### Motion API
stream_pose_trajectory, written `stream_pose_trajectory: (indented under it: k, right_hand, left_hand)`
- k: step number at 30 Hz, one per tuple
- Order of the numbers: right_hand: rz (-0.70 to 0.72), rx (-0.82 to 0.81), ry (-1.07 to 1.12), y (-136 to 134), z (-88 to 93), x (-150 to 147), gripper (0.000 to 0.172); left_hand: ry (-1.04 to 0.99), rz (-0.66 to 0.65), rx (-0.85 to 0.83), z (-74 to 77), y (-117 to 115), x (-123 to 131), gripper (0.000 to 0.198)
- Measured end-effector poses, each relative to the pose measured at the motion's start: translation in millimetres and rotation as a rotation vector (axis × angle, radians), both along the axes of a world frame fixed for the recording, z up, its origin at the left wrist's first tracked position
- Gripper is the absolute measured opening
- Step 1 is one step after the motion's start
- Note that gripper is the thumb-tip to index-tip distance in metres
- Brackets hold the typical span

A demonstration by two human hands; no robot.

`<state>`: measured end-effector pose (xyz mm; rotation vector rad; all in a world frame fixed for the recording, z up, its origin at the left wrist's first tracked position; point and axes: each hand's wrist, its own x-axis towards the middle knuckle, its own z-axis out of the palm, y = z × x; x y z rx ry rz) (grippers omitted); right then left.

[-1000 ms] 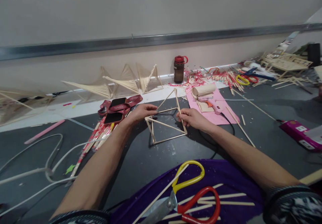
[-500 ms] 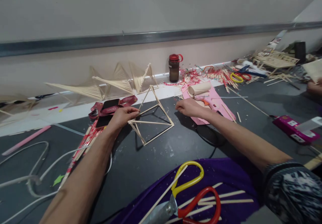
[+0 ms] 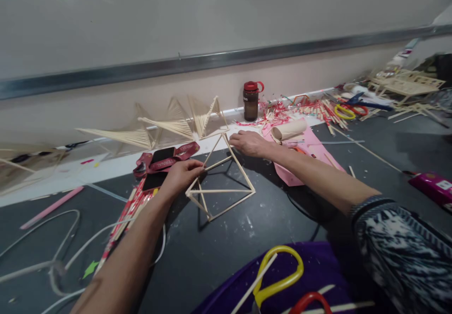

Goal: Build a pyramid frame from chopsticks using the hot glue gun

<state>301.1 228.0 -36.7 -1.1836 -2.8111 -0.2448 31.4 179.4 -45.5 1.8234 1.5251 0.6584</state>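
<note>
An open frame of thin wooden sticks point(image 3: 222, 191), with a peak at its top, stands on the dark table in front of me. My left hand point(image 3: 183, 176) pinches a stick on its left side between thumb and fingers. Curled at the frame's far right corner is my right hand point(image 3: 251, 144), its fingertips closed on the stick there; the exact contact is partly hidden. Behind my right forearm lies pink paper point(image 3: 287, 176), bearing a cardboard tube point(image 3: 291, 128) and a largely covered glue gun.
Fan-shaped stick models point(image 3: 173, 128) stand along the wall beside a red-lidded bottle point(image 3: 251, 102). Scissors point(image 3: 298, 274) and loose sticks lie on purple cloth point(image 3: 318, 257) near me. White cables point(image 3: 76, 231) and wrapped sticks point(image 3: 122, 220) are at left, a magenta device point(image 3: 429, 189) at right.
My right hand has moved left from beside the pink paper to the frame's far corner. My left hand keeps its pinch on the frame. The camera view has shifted slightly.
</note>
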Motion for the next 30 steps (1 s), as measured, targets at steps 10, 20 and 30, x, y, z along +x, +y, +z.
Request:
stream_pose_trajectory:
  k: [10, 20, 30]
  right_hand:
    - [0.389, -0.013, -0.017, 53.0, -9.9, -68.8, 0.036]
    - [0.272, 0.009, -0.144, 51.7, -21.5, -58.2, 0.025]
    - [0.088, 0.031, -0.281, 54.6, 3.2, -26.6, 0.027]
  left_hand:
    - [0.084, -0.091, 0.030, 2.5, -21.1, -4.9, 0.022]
    - [0.137, -0.160, 0.022, 6.0, -25.6, 0.6, 0.026]
    - [0.104, -0.151, 0.023, 6.1, -29.3, 4.8, 0.026]
